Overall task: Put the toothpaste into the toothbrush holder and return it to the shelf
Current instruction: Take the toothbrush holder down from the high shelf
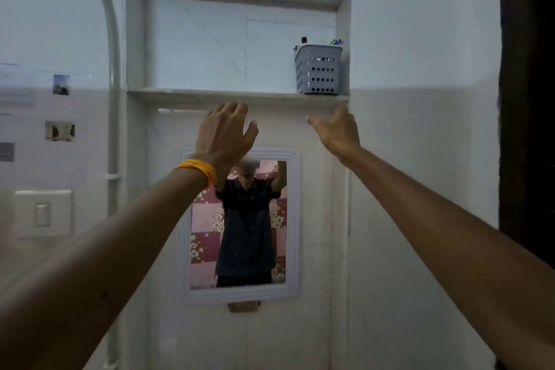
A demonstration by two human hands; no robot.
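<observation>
White tiled wall niche, shelf (210, 95) bare left of the grey perforated toothbrush holder (319, 71) at its right end, item tips poking out. Left hand (223, 132) and right hand (338, 132) just below the shelf edge, fingers spread, empty.

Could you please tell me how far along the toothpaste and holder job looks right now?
It looks close to finished. The holder stands on the shelf at its right end, with items poking out; whether toothpaste is among them is unclear. Both the left hand and right hand are empty below the shelf. Nothing visible remains.
</observation>
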